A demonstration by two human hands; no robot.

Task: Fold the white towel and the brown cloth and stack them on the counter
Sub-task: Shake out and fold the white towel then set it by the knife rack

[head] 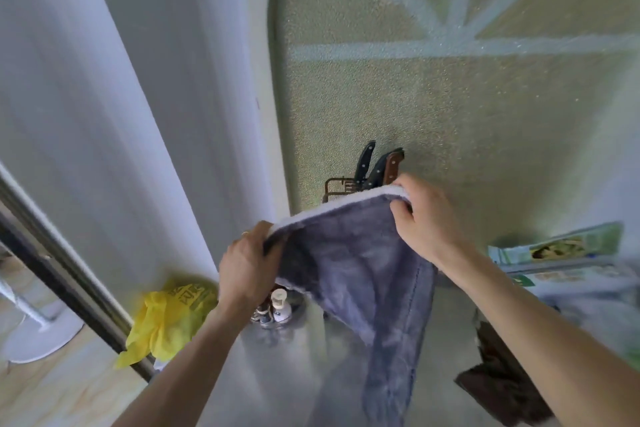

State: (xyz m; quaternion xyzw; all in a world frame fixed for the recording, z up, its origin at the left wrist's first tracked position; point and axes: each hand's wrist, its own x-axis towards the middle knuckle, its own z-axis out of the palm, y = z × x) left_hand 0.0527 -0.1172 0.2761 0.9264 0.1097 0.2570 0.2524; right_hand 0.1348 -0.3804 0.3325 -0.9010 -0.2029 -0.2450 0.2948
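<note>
Head view is showing both hands holding the white towel (360,274) up in the air above the counter (277,374). The left hand (249,267) is pinching the towel's near-left top corner, fingers curled over the edge, and the right hand (422,218) is gripping the far-right top corner. The towel is hanging down between the arms (it is looking greyish-blue in the shade, with a pale top hem), its lower end trailing toward the near edge of the picture. The brown cloth (502,388) is lying crumpled on the counter at the near right, partly under the right forearm. Behind the towel, knife handles (377,166) are sticking up from a rack. A yellow plastic bag (166,319) is sitting at the left, with small bottles (277,307) just beside it.
</note>
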